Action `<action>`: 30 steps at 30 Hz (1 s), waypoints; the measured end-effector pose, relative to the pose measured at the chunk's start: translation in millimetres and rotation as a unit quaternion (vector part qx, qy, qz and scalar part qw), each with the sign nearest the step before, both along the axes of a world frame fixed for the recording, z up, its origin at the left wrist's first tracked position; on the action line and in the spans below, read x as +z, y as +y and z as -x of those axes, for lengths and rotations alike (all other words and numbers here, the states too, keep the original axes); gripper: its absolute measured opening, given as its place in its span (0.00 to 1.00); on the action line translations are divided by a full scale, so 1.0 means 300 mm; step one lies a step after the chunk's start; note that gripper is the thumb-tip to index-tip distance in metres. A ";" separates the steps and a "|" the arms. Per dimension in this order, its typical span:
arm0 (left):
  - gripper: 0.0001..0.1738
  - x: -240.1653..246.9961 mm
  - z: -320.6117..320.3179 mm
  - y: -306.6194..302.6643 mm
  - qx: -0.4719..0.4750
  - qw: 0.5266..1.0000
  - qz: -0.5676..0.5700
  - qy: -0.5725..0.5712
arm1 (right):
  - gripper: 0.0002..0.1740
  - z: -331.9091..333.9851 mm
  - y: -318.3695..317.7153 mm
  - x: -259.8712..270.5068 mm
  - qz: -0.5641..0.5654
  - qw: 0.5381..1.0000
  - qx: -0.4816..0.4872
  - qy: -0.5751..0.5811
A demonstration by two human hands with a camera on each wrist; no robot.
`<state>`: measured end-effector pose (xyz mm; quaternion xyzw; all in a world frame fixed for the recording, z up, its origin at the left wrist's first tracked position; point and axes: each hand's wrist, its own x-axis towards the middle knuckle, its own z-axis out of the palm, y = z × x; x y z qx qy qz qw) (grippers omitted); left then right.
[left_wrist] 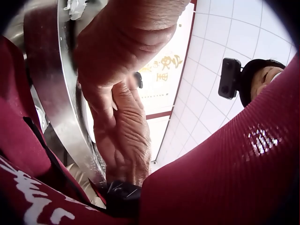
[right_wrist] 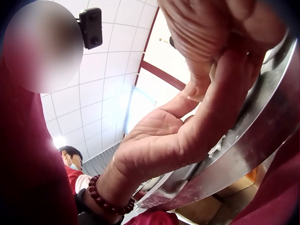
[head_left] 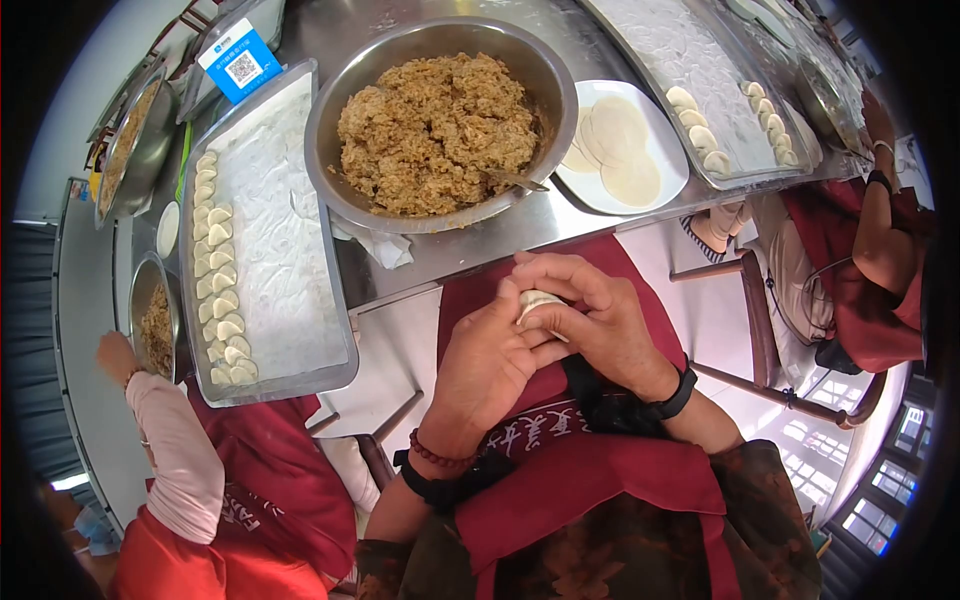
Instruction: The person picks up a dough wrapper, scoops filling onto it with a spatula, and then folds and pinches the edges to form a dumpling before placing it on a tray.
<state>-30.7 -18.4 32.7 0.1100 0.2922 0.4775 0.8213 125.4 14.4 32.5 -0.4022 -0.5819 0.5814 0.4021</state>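
In the head view a pale dumpling [head_left: 537, 303] sits between both hands, above the lap and in front of the steel table. My left hand [head_left: 487, 365] cups it from the left, thumb up against its edge. My right hand [head_left: 612, 318] bends over its other side, with thumb and fingers pinching the dough. Much of the dumpling is covered by fingers. Close up, the left wrist view has the left hand [left_wrist: 126, 42] meeting the right hand [left_wrist: 126, 136]. From the right wrist, the right hand [right_wrist: 213, 42] overlaps the left hand [right_wrist: 154, 140].
Beyond the hands stands a steel bowl [head_left: 322, 165] of minced filling [head_left: 435, 130] with a spoon [head_left: 515, 181]. A plate [head_left: 668, 180] of round wrappers [head_left: 615, 135] is right of it. Trays with dumplings [head_left: 222, 262] lie both sides. Other people [head_left: 215, 490] sit left and right.
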 end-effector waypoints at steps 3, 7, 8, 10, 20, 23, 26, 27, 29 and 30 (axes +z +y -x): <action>0.36 0.005 0.000 0.009 0.005 0.998 0.011 -0.055 | 0.08 -0.019 0.006 -0.049 -0.033 0.999 0.021 0.019; 0.40 -0.006 0.010 0.003 -0.007 0.998 0.008 -0.062 | 0.09 -0.024 0.007 -0.046 0.002 0.999 0.027 0.036; 0.40 -0.004 0.009 0.003 -0.008 0.998 0.008 -0.067 | 0.09 -0.026 0.008 -0.027 -0.001 0.999 0.033 0.006; 0.40 0.004 0.010 0.003 -0.003 0.998 0.024 -0.062 | 0.09 -0.029 0.015 0.016 -0.006 0.998 0.045 -0.053; 0.39 0.020 -0.013 0.009 0.005 0.999 0.019 -0.045 | 0.07 -0.023 0.025 -0.007 -0.079 0.993 0.068 -0.051; 0.39 0.007 -0.008 0.006 0.004 0.999 0.020 -0.047 | 0.08 -0.034 0.034 -0.024 -0.111 0.989 0.077 -0.056; 0.38 0.010 -0.009 0.007 0.007 0.998 0.025 -0.056 | 0.08 -0.041 0.042 -0.003 -0.094 0.990 0.100 -0.046; 0.38 0.009 -0.009 0.007 0.010 0.998 0.023 -0.053 | 0.09 -0.040 0.042 0.008 -0.097 0.989 0.102 -0.050; 0.38 0.005 -0.011 0.006 0.013 0.999 0.018 -0.047 | 0.10 -0.037 0.037 0.007 -0.102 0.989 0.097 -0.054; 0.38 0.007 -0.013 0.006 0.012 0.999 0.016 -0.047 | 0.10 -0.033 0.031 -0.005 -0.103 0.989 0.089 -0.052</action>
